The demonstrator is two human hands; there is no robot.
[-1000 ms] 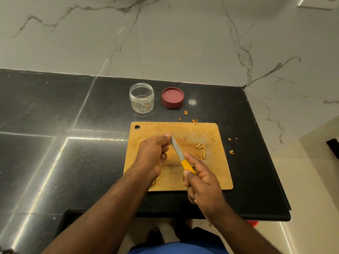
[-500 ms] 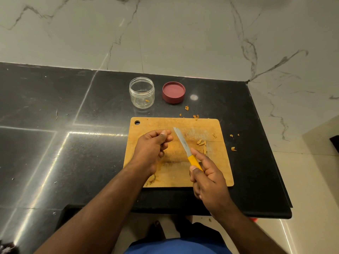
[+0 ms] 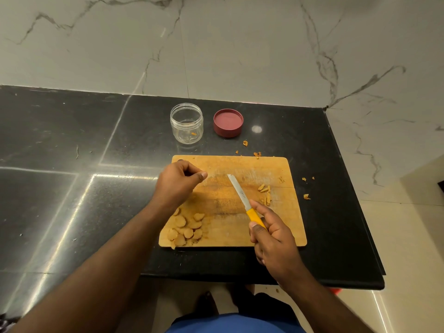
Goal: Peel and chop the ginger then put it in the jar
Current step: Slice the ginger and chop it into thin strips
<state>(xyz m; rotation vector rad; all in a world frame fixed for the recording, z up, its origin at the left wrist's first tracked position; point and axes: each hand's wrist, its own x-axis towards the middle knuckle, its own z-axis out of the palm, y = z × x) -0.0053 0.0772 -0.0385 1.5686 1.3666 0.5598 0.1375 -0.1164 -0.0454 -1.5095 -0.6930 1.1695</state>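
Observation:
A wooden cutting board lies on the black counter. Several peeled ginger slices are heaped at its near left corner, partly under my left forearm. My left hand hovers over the board's far left part with fingers curled and thumb against the fingertips; nothing shows between them. My right hand grips the yellow handle of a small knife, its blade pointing up and left above the board. The open clear jar stands behind the board with one tiny ginger bit inside.
The red jar lid lies upside down right of the jar. Thin ginger strips sit on the board's right side. Peel scraps dot the counter behind and right of the board. The counter ends close on the right and at the front.
My left hand has left the knife blade and moved up and left, uncovering the ginger slices. The knife has stayed in my right hand, drifting slightly right.

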